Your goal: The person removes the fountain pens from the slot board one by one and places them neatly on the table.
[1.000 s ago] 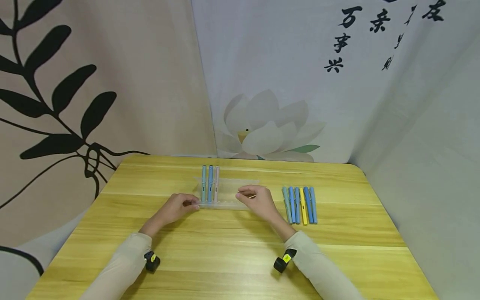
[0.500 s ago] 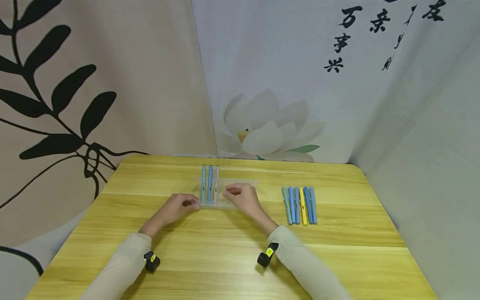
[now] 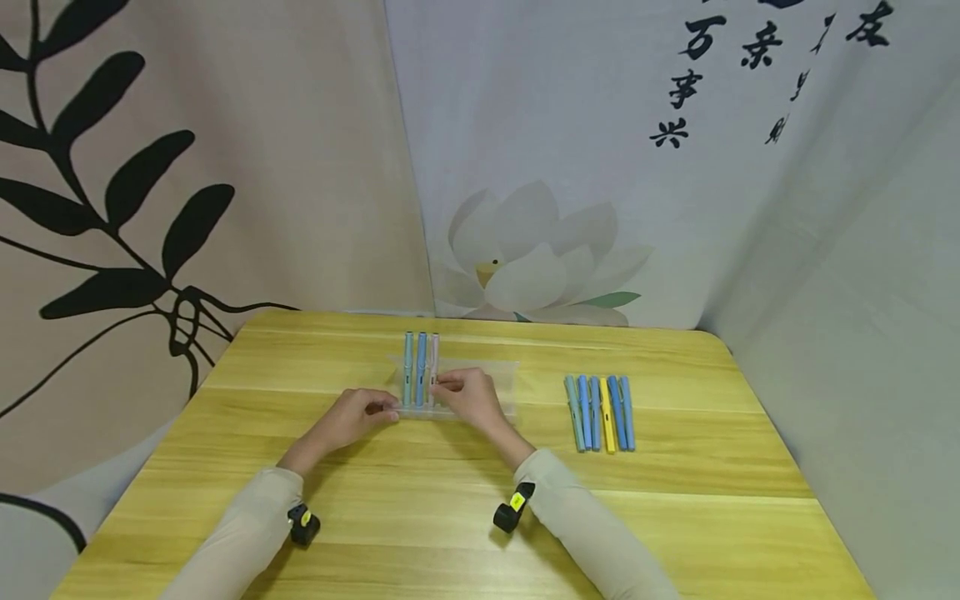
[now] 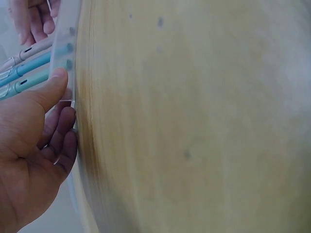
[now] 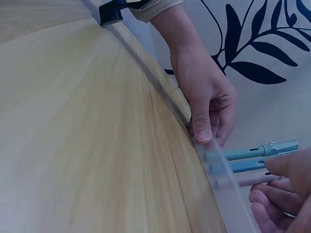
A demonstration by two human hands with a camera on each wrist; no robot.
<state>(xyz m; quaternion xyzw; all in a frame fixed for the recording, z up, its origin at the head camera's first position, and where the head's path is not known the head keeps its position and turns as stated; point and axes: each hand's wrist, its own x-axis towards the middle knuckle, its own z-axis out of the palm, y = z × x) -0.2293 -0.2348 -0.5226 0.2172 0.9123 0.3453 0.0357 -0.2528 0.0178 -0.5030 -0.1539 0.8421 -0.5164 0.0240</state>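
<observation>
A clear plastic pen rack [image 3: 480,408] stands toward the back of the table, with a green pen [image 3: 408,371], a blue pen [image 3: 421,371] and a pale pink pen [image 3: 434,354] side by side in its left part. My left hand [image 3: 360,415] grips the rack's left end, thumb on the front strip in the left wrist view. At the pink pen is my right hand [image 3: 472,398]; its thumb and fingers close around that pen's upper part in the right wrist view [image 5: 286,189], partly hiding it.
Several capped pens, including a yellow pen [image 3: 607,415] among blue and green ones, lie in a row on the wooden table [image 3: 420,517] to the right. Printed cloth [image 3: 540,167] hangs behind the table.
My right hand has moved left along the rack, from its right part to the pink pen. The left hand and the pens have stayed in place.
</observation>
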